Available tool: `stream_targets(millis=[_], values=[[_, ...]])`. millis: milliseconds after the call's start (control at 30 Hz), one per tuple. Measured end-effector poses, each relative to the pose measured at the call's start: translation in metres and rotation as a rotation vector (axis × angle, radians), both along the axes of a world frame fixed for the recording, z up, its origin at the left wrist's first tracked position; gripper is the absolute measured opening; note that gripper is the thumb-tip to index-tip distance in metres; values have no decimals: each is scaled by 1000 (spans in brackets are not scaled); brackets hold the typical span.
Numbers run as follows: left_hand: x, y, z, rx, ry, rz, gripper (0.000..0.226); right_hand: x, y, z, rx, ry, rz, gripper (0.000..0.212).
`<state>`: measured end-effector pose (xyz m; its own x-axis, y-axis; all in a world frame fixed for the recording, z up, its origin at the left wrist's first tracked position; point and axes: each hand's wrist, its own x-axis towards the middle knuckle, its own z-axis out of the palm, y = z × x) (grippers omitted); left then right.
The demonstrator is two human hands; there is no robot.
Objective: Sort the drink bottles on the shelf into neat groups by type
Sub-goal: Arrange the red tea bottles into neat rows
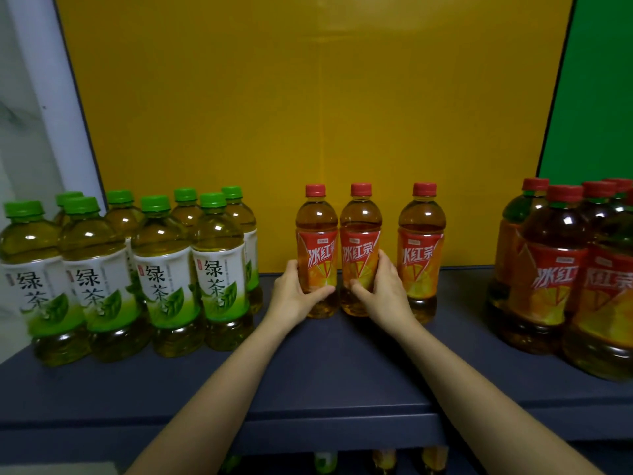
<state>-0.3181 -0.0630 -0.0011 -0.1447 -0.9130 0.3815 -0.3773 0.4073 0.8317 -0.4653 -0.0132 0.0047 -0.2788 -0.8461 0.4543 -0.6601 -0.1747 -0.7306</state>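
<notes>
Gripping two touching red-tea bottles (337, 250), hands (296, 293) mid-shelf (342, 371); open room frontward.

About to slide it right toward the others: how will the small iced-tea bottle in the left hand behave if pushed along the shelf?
The bottle looks full nearly to the neck, so probably heavy for its size. It is tall on a narrow base, so a high push may tip it. The left hand grips low on the label, likely steadier; the glossy plastic may be slippery.

A shop-like display: a dark shelf (342, 371) stocked with grouped tea bottles (219, 269) before coloured backing panels (308, 114).
</notes>
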Motion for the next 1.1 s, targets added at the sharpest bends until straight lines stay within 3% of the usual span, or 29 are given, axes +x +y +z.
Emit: stream_targets(millis=[533,633,733,833,900,1100], values=[[-13,-7,-7,-43,-21,29,67,2,-9,-12,-19,12,-75,66],[-10,7,-2,-189,-120,159,68,0,5,-7,13,46,-41,60],[-6,31,8,-459,-91,241,49,-4,33,-4,2,74,23,57],[-14,49,14,-562,-52,30,26,-17,67,-2,-72,87,-9,53],[-29,57,14,-523,-110,-118,25,-32,90,0,-183,105,-77,47],[-92,71,13,-297,-175,-332,70,-84,134,4,-395,115,-355,46]])
